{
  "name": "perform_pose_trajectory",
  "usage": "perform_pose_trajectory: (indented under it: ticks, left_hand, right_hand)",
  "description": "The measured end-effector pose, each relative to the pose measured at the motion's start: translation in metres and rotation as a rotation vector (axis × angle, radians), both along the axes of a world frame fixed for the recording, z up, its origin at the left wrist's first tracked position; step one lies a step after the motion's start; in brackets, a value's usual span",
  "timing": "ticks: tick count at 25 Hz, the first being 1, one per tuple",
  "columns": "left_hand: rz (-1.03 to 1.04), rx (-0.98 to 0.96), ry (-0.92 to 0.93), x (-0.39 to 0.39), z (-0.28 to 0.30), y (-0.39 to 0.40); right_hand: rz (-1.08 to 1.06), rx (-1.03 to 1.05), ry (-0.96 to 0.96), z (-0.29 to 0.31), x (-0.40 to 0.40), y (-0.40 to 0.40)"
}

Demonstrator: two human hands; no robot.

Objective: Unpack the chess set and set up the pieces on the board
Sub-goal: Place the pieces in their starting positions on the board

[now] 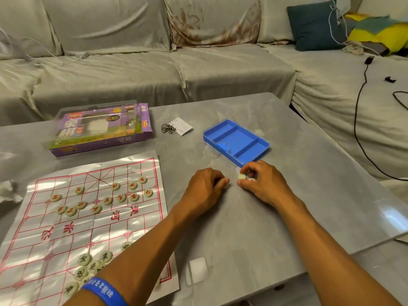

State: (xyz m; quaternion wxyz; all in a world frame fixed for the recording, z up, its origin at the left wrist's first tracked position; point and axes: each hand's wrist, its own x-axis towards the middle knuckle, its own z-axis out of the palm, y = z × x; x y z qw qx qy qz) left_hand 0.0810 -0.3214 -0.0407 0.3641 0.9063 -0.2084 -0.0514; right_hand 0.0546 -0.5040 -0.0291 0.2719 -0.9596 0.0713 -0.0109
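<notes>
On the grey marble tabletop (276, 217), the right hand (263, 184) pinches a round cream chess piece (241, 176); the left hand (204, 187) is curled, and whether it holds something I cannot tell.

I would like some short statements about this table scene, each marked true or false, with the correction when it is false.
1. The blue tray still holds pieces. False: its compartments look empty.
2. The right hand pinches a pale chess piece. True.
3. The paper board lies right of the tray. False: it lies to its left, nearer the person.
4. The purple box stands beyond the board's far edge. True.
5. The red-marked pieces sit in neat starting rows. False: they lie scattered on the far half.
6. The left hand rests curled on the table beside the right hand. True.
</notes>
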Motion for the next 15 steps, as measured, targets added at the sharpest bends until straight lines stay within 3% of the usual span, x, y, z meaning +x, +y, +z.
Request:
perform_pose_trajectory:
  ticks: [5,11,15]
  left_hand:
    - [0.171,-0.041,-0.006,-0.001,-0.001,0.0]
    - [0.036,0.032,0.036,-0.004,0.002,0.007]
    - [0.075,0.031,-0.02,-0.004,-0.002,0.002]
  right_hand:
    - [-0.013,-0.025,0.013,0.0,0.003,0.005]
    - [0.013,0.088,0.108,0.01,-0.001,-0.008]
    - [-0.037,0.026,0.026,0.002,-0.001,-0.002]
